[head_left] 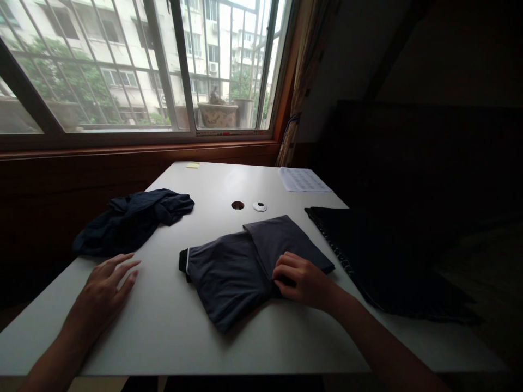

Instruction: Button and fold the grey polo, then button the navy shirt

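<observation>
A partly folded dark grey garment (237, 267) with a white-trimmed edge lies in the middle of the white table (163, 326). My right hand (300, 280) rests on its right side, fingers curled and pinching the folded-over flap. My left hand (108, 283) lies flat on the bare table to the left, fingers stretched out, holding nothing. A crumpled dark navy garment (134, 218) sits just beyond my left hand, near the table's left edge.
A dark cloth or mat (379, 256) covers the table's right side. A printed sheet (302, 179) lies at the far right corner, a yellow note (193, 165) at the far edge. A cable hole (237, 205) and its white cap (259, 206) sit mid-table. A barred window stands behind.
</observation>
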Available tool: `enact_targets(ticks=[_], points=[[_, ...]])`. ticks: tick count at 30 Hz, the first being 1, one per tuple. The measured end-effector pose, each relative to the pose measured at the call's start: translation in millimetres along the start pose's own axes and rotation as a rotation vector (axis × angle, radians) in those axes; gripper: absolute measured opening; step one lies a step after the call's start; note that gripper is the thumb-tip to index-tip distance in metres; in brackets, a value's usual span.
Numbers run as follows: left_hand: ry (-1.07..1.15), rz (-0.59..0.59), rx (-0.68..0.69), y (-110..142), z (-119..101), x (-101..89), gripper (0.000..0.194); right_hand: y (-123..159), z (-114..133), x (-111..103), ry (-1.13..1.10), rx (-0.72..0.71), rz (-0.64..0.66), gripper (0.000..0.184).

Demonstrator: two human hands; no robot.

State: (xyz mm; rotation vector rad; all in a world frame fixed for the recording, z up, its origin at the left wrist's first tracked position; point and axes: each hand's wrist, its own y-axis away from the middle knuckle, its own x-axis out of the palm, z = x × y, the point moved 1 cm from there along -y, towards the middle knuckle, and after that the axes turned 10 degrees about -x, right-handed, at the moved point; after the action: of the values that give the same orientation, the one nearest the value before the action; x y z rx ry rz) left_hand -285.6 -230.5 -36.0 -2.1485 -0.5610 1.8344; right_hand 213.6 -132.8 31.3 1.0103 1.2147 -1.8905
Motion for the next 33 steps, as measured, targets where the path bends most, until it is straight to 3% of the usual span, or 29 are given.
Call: enact_targets(ticks=[9, 12, 15, 18, 23, 28, 33], points=[[0.037, 0.015, 0.0, -2, 0, 1.7, 0.043, 6, 5, 8, -0.019, 0.047, 0.124, 0.007], [0.099, 0.071, -0.031, -8, 4, 6.0, 0.043, 11, 4, 9, -0.028, 0.076, 0.116, 0.02], [0.179, 0.149, -0.044, -25, -8, 6.9, 0.045, 15, 2, 10, -0.002, 0.064, 0.096, 0.019], [0.262, 0.226, 0.039, -53, -45, 3.3, 0.042, 17, 2, 14, 0.028, 0.042, 0.058, 0.011], [0.291, 0.277, 0.183, -107, -135, 6.2, 0.038, 20, 5, 25, 0.119, -0.004, -0.031, 0.005], [0.37, 0.519, 0.125, -156, -213, 42.9, 0.041, 25, 7, 34, 0.197, -0.05, -0.075, 0.006], [0.355, 0.65, 0.022, -193, -257, 89.1, 0.05, 27, 9, 33, 0.232, -0.072, -0.118, 0.007]])
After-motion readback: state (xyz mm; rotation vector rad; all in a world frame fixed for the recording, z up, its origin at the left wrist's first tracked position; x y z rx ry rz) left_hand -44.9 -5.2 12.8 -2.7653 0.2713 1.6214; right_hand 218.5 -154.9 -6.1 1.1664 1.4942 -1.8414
